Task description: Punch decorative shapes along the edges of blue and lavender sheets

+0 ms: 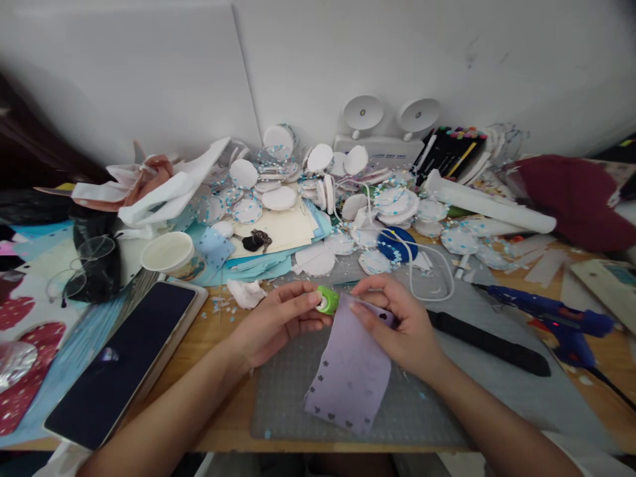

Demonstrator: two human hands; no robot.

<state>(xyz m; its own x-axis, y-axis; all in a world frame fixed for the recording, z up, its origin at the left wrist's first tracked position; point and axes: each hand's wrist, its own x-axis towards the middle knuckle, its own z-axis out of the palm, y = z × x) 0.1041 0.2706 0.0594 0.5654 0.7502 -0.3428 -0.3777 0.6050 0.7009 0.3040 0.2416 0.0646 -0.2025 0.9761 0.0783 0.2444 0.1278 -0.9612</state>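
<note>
Between the thumb and fingers of my left hand (pixel 285 315) is a small green craft punch (pixel 328 301) with a white button. My right hand (pixel 397 324) pinches the upper right part of a purple sheet of paper (pixel 350 364). Small shaped holes run along the sheet's left, bottom and upper right edges. The sheet's top left corner meets the punch; whether it sits inside the slot I cannot tell. Below the paper lies a grey cutting mat (pixel 283 397) on the wooden table.
A phone (pixel 124 364) and a paper cup (pixel 167 253) are at the left. White discs with blue-dotted trim (pixel 278 197) pile up along the wall. At the right lie a black strap-like object (pixel 489 343) and a blue glue gun (pixel 551 310) with a red light.
</note>
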